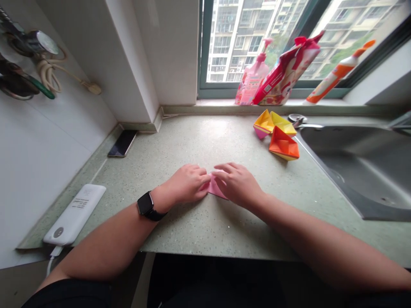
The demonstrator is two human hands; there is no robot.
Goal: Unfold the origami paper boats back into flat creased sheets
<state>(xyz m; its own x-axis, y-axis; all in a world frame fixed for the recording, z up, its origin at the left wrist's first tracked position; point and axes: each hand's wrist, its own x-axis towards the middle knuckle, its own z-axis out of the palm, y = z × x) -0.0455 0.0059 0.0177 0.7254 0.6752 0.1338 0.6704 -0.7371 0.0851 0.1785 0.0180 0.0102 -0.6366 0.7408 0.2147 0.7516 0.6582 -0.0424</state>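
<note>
Nearest to me is the front edge of the speckled counter (192, 233), and over it the two bare forearms of the person are reaching. On the left side, close to this edge, lies a white power bank (77, 211), with a white cable (51, 260) plugged into its near end. A black watch (147, 205) is worn on the left wrist. A little farther, about the middle of the counter, a small piece of pink paper (217, 191) lies between the hands and is partly covered by them. The left hand (189, 183) has its fingers bent and touching the left part of the paper; whether it pinches or only presses, I cannot tell. The right hand (239, 184) is over the right part, its fingers rather stretched, and its grip also I cannot tell. Beyond, near the left wall, a dark phone (122, 143) lies flat. On the right, beside the metal sink (382, 171), an orange folded paper shape (284, 146) sits just before two yellowish ones (284, 124). Behind them, on the window sill, stand a pink pump bottle (252, 81), a leaning red bag (287, 70) and a tilted orange-and-white bottle (337, 77). Farthest, through the glass, I see tall buildings (253, 23).
</note>
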